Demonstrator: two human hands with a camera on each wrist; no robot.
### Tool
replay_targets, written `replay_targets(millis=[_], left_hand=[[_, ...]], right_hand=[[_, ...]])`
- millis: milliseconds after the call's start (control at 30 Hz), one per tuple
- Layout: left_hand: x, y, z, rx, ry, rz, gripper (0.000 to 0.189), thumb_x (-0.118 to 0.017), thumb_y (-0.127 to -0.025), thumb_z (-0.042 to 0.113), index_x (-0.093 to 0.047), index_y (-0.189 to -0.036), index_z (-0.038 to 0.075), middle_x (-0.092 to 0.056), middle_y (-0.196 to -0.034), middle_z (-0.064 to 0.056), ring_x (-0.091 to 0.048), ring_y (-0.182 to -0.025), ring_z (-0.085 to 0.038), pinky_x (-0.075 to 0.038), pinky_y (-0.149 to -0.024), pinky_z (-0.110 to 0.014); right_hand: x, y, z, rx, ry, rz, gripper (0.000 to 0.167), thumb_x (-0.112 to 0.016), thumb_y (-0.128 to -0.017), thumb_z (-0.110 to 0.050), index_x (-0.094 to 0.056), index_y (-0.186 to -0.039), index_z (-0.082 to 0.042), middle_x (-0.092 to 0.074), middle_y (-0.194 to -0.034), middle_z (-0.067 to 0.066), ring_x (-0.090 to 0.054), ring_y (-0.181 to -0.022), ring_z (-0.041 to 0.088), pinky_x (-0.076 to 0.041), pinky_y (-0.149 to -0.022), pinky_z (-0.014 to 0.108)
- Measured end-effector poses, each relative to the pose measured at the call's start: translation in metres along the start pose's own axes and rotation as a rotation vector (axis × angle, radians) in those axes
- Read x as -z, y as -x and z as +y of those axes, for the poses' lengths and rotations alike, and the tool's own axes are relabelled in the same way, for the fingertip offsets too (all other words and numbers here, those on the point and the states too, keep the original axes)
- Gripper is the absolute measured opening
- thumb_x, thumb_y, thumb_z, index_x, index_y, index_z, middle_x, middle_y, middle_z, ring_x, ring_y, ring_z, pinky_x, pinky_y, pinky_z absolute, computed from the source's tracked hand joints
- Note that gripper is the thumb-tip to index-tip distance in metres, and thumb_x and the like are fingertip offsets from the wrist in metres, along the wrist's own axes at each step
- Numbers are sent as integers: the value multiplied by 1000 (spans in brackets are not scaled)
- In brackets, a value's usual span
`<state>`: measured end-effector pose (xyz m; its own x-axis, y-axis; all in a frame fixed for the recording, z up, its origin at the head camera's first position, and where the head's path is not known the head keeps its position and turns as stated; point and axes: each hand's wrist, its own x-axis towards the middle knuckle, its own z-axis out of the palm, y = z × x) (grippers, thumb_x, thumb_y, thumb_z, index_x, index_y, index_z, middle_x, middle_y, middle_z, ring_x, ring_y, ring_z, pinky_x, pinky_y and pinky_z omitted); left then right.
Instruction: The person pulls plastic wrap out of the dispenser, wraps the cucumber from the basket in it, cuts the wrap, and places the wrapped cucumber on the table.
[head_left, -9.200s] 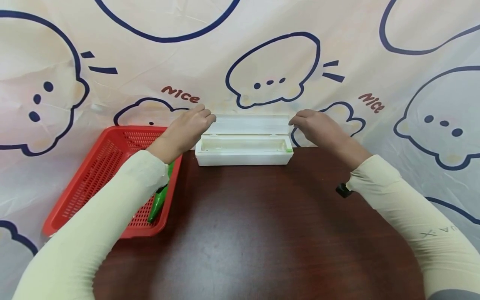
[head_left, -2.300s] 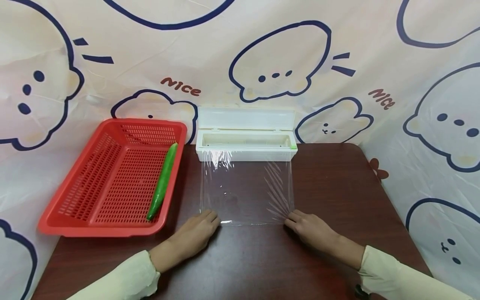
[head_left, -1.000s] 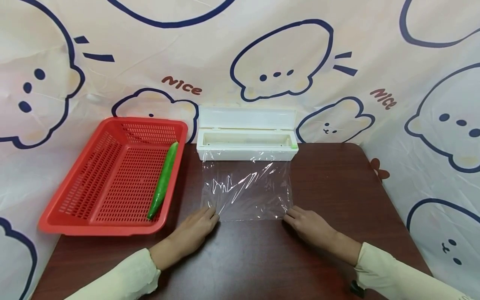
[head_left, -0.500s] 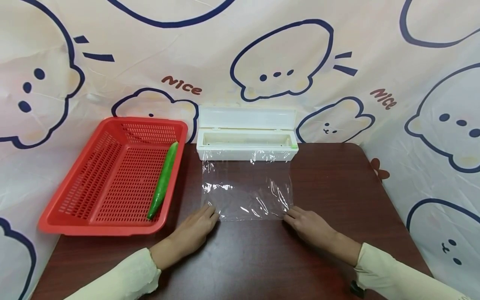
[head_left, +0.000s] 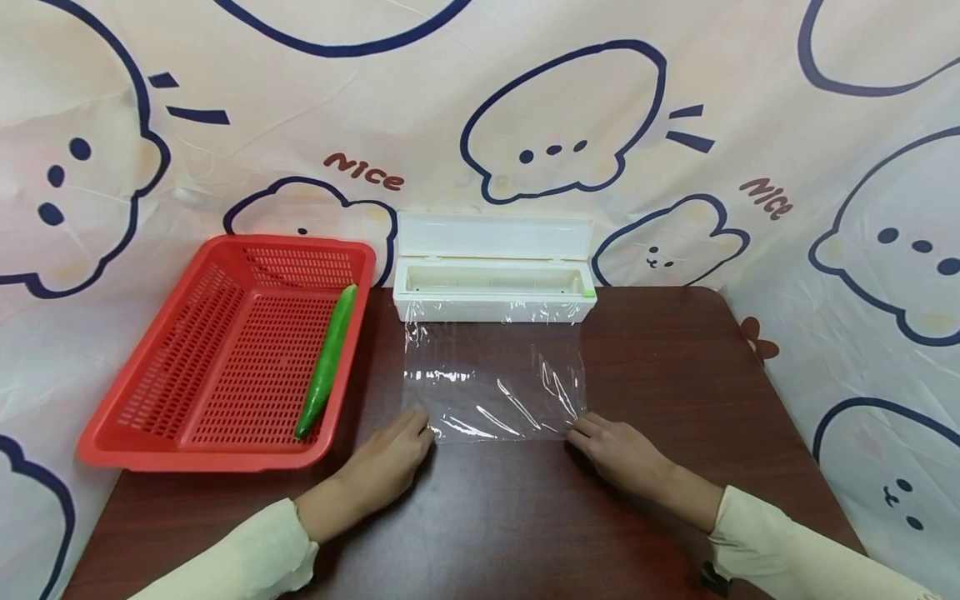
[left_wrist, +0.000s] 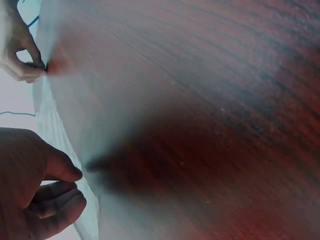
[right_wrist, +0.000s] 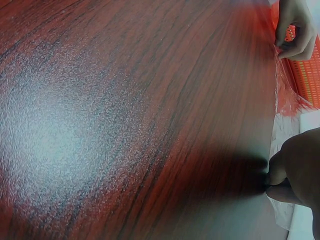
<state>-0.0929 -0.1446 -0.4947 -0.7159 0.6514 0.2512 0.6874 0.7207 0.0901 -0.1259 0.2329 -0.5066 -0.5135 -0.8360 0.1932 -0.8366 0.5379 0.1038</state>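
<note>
Clear film (head_left: 498, 392) stretches nearward from the white box (head_left: 491, 237); the right hand (head_left: 618, 454) pinches its near right corner, the left hand (head_left: 386, 461), seemingly, the near left.

Indoor nook: cartoon-print sheeting (head_left: 423, 108), table (head_left: 502, 508)

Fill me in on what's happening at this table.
A person's left hand and right hand pinch the near corners of a clear plastic film sheet. It stretches over the dark brown wood-grain table from a long white plastic box, whose lid stands open. A long green vegetable lies in the red perforated plastic basket, touched by neither hand.
</note>
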Motion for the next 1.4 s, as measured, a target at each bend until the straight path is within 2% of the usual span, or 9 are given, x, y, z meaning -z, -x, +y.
replay_targets(millis=[167,367,600,800,900,1000,1167,1267,1400], left_hand=[[16,-6,7,-26,-52,57,15,-76,-78,6,-65,-87,4,-55,-85,-4,-54,-77,-21,-52,-64,-33],[66,-22,2,-16,-36,198,23,-82,-77,11,-71,-94,1,-62,-85,-6,-56,-74,-19,-49,-61,-28],[114,-29,-44,252,47,300,13,-72,-83,1,-72,-95,-3,-64,-88,-13,-58,-77,-26,-51,-64,-38],[128,-23,-86,653,256,133,26,-58,-94,5,-66,-116,-6,-63,-109,-23,-60,-93,-35,-52,-72,-48],[126,-19,-107,786,365,17,37,-54,-98,9,-55,-129,-11,-59,-118,-30,-61,-102,-41,-53,-77,-50],[118,-16,-124,881,460,-123,49,-54,-101,13,-43,-137,-17,-59,-110,-30,-62,-87,-35,-53,-68,-41],[99,-15,-140,964,565,-310,55,-56,-98,15,-36,-132,-24,-53,-84,-17,-49,-63,-19,-44,-56,-30],[89,-15,-144,968,575,-355,29,-61,-95,15,-50,-94,-12,-45,-68,-6,-44,-57,-15,-41,-53,-28],[79,-11,-147,937,571,-399,32,-65,-93,15,-47,-67,8,-42,-58,2,-42,-52,-11,-40,-51,-26]], right_hand=[[0,0,0,-1,-7,7,33,-78,-73,5,-70,-104,-5,-68,-102,4,-65,-95,17,-59,-65,28],[-1,1,0,0,-2,9,35,-78,-72,5,-71,-105,-4,-69,-102,5,-66,-96,18,-59,-65,28],[-2,1,0,0,2,21,34,-77,-72,7,-70,-103,-5,-68,-100,4,-65,-94,17,-59,-64,28],[-1,1,0,-2,7,16,34,-78,-72,5,-70,-103,-6,-67,-99,3,-65,-93,18,-59,-64,29],[-1,0,1,-7,6,13,34,-79,-72,4,-70,-103,-6,-67,-99,4,-66,-94,19,-59,-65,30],[0,0,2,-10,8,14,35,-79,-72,4,-70,-104,-6,-68,-101,5,-68,-97,20,-60,-65,31],[-1,0,1,-14,12,18,34,-80,-73,3,-71,-105,-6,-68,-102,5,-68,-99,20,-60,-65,31],[-2,1,0,-11,5,16,34,-80,-74,2,-71,-106,-5,-69,-103,5,-68,-98,20,-60,-65,31],[-2,2,-1,-15,0,15,35,-80,-74,3,-71,-106,-6,-69,-104,4,-67,-99,19,-60,-65,31]])
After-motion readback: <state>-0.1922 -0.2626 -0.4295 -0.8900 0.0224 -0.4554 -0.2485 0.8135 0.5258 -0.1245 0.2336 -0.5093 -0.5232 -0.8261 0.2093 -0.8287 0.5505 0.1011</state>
